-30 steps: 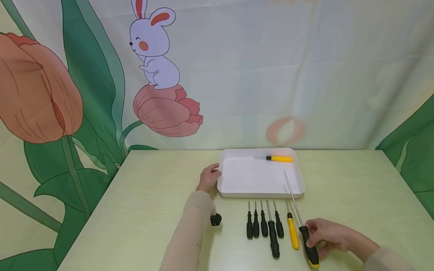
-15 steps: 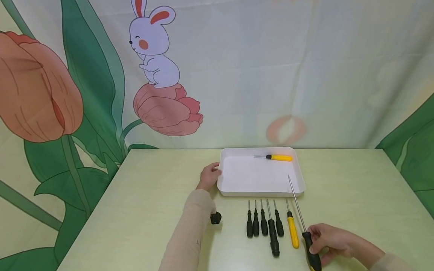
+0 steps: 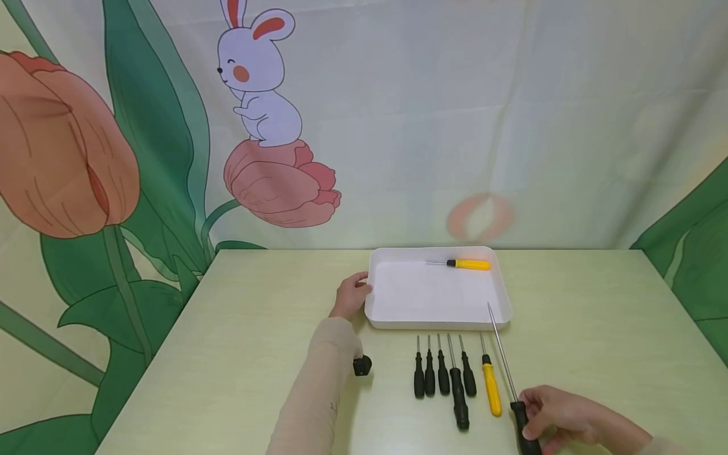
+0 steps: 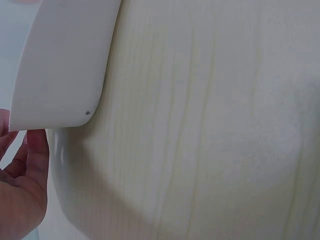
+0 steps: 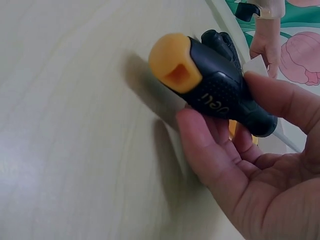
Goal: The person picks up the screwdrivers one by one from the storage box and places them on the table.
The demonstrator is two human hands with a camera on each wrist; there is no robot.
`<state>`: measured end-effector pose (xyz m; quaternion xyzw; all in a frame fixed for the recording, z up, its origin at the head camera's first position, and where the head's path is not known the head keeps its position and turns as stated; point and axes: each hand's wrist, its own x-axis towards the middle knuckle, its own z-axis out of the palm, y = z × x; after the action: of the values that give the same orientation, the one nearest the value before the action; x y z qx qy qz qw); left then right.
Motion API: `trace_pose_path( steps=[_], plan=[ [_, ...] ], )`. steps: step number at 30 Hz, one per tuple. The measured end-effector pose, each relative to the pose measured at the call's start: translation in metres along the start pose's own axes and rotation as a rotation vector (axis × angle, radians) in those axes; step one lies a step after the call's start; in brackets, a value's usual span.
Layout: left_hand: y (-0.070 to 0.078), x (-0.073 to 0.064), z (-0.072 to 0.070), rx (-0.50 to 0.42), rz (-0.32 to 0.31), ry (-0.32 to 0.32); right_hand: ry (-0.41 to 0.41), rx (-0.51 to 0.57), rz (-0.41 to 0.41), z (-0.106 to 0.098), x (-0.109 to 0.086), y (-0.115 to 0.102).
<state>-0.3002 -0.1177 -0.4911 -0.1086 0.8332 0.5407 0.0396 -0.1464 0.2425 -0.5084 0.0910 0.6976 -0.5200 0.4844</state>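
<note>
My right hand (image 3: 560,417) grips a long screwdriver (image 3: 521,424) by its black handle. The handle's yellow end cap (image 5: 175,62) faces the right wrist camera, and its shadow falls on the table below. Its bare shaft points away, the tip overlapping the front right corner of a white tray (image 3: 438,326) in the head view. At the tray's left side, my left hand (image 3: 349,297) holds the edge with its fingertips, also seen in the left wrist view. Inside the tray, near the back, lies a small yellow screwdriver (image 3: 472,265).
In front of the tray, several black-handled screwdrivers (image 3: 459,401) lie side by side, shafts pointing away. To their right is a yellow-handled screwdriver (image 3: 491,388), just left of the held one. A printed curtain (image 3: 398,126) hangs behind the table's (image 3: 597,303) back edge.
My right hand has drawn the long screwdriver toward me and slightly right, so less of its shaft overlaps the tray. The left hand has stayed at the tray.
</note>
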Motion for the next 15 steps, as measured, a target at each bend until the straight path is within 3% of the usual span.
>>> trace_pose_path(
  steps=[4,5,15],
  plan=[
    [0.000,-0.001,0.000,0.005,0.000,0.007,-0.099,0.057,-0.002,-0.018,0.021,0.020],
    [0.000,-0.001,0.001,0.007,0.002,0.008,-0.092,0.047,-0.008,-0.017,0.021,0.021],
    [-0.001,0.001,0.000,-0.005,-0.005,0.000,0.009,0.022,-0.057,0.024,-0.028,-0.009]
  ],
)
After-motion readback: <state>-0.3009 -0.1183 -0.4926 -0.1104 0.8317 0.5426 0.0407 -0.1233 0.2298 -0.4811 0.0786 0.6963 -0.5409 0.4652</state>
